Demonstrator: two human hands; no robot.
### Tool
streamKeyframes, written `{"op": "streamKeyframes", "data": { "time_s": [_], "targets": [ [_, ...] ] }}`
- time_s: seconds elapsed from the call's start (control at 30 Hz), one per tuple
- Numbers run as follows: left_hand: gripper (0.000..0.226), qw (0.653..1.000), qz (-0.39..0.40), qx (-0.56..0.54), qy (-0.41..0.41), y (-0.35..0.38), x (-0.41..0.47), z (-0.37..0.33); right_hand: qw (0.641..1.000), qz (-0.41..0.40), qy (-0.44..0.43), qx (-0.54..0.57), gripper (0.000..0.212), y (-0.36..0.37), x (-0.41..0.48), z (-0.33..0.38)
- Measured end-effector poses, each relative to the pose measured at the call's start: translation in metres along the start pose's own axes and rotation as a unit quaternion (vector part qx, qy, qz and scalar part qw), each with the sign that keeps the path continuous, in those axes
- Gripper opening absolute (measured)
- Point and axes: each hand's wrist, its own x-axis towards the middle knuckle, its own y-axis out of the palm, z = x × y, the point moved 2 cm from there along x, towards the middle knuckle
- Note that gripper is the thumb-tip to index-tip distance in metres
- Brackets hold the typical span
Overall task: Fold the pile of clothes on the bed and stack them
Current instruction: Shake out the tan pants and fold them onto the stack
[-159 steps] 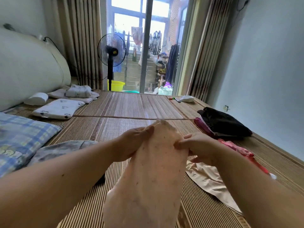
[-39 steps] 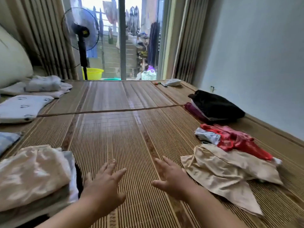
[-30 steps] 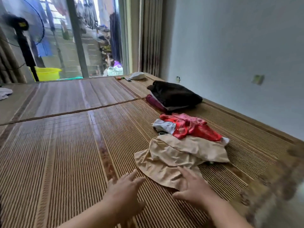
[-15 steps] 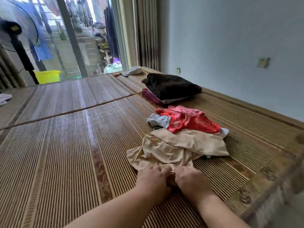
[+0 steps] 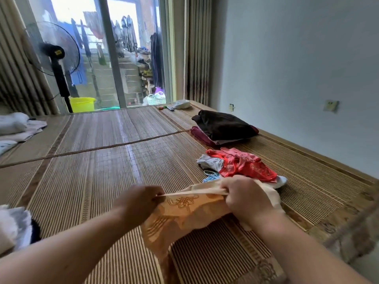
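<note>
A thin beige garment (image 5: 184, 214) hangs lifted off the bamboo bed mat (image 5: 98, 177), its top edge stretched between my hands. My left hand (image 5: 141, 201) pinches one end of that edge and my right hand (image 5: 246, 199) grips the other. Just behind them the unfolded pile remains: a red patterned garment (image 5: 244, 165), a grey piece (image 5: 211, 161) and a light blue piece (image 5: 211, 178). The folded stack (image 5: 14, 226) shows at the left edge.
A dark folded stack (image 5: 223, 126) over a maroon piece lies farther back by the wall. White bedding (image 5: 16, 126) sits at the far left. A standing fan (image 5: 57, 62) and a glass door are beyond the mat. The bed's wooden edge (image 5: 307, 156) runs along the right.
My hands came off the folded stack at the left, reached to the beige garment at the right, took hold of it and lifted it, spreading its edge apart.
</note>
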Motion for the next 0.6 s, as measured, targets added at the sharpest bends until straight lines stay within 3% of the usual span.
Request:
{"op": "streamKeyframes", "data": {
  "time_s": [0.17,0.27,0.43,0.53,0.6],
  "targets": [
    [0.025,0.99,-0.078,0.119,0.005,-0.077,-0.034,0.038,0.995,-0.076,-0.012,0.062,0.013,-0.054,0.028,0.07],
    [0.029,0.991,-0.093,0.068,-0.064,-0.113,-0.056,0.064,0.988,-0.102,-0.021,0.114,0.008,-0.087,0.04,0.108],
    [0.029,0.979,-0.119,0.121,-0.112,-0.16,-0.094,0.115,0.983,-0.076,-0.018,0.169,0.022,-0.12,0.05,0.151],
    [0.028,0.975,-0.113,0.111,-0.157,-0.188,-0.122,0.14,0.974,-0.018,-0.001,0.226,0.019,-0.129,0.049,0.161],
    [0.028,0.97,-0.135,0.075,-0.188,-0.208,-0.141,0.153,0.984,0.017,0.009,0.18,0.016,-0.132,0.049,0.164]
  ]
}}
